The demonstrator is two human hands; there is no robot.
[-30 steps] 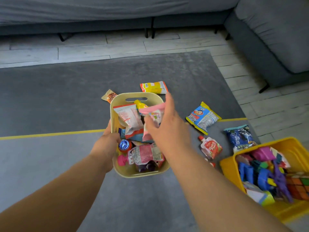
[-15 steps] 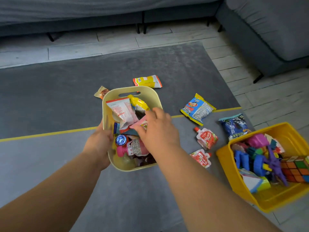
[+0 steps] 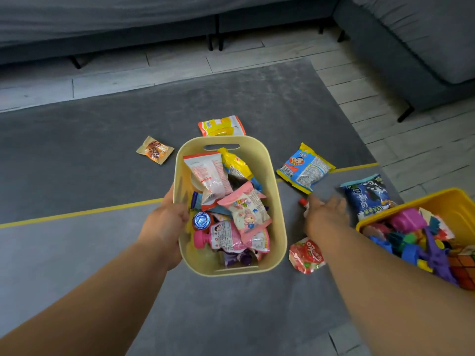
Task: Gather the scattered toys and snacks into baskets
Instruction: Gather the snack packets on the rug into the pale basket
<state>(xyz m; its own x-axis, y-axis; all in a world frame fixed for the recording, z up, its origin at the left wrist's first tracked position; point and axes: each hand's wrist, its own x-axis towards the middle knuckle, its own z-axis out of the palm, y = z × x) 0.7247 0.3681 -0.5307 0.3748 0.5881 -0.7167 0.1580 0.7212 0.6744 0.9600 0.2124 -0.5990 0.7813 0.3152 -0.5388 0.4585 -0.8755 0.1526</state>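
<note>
Since dropping the pink packet, my right hand [image 3: 324,216] reaches, fingers apart, over a soft red-capped pouch [image 3: 304,204]; left hand [image 3: 166,220] grips the beige plastic basket [image 3: 276,214].

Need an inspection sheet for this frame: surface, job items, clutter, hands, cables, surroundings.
Surface: grey rug with a yellow stripe, on a pale plank floor.
Job's things: beige basket full of snack packs, pink packet on top; yellow bin at right holding toys. Loose on the rug: orange-yellow packet, brown packet, blue-yellow packet, dark blue packet, red pouch, and a second pouch mostly hidden by the hand.
Clutter: nothing seen beyond the job's things.
Grippers: left hand grips the beige basket's left rim; right hand, blurred, reaches over the hidden pouch, grip unclear.
Cables: nothing seen.
Surroundings: grey sofa along the back and right.
</note>
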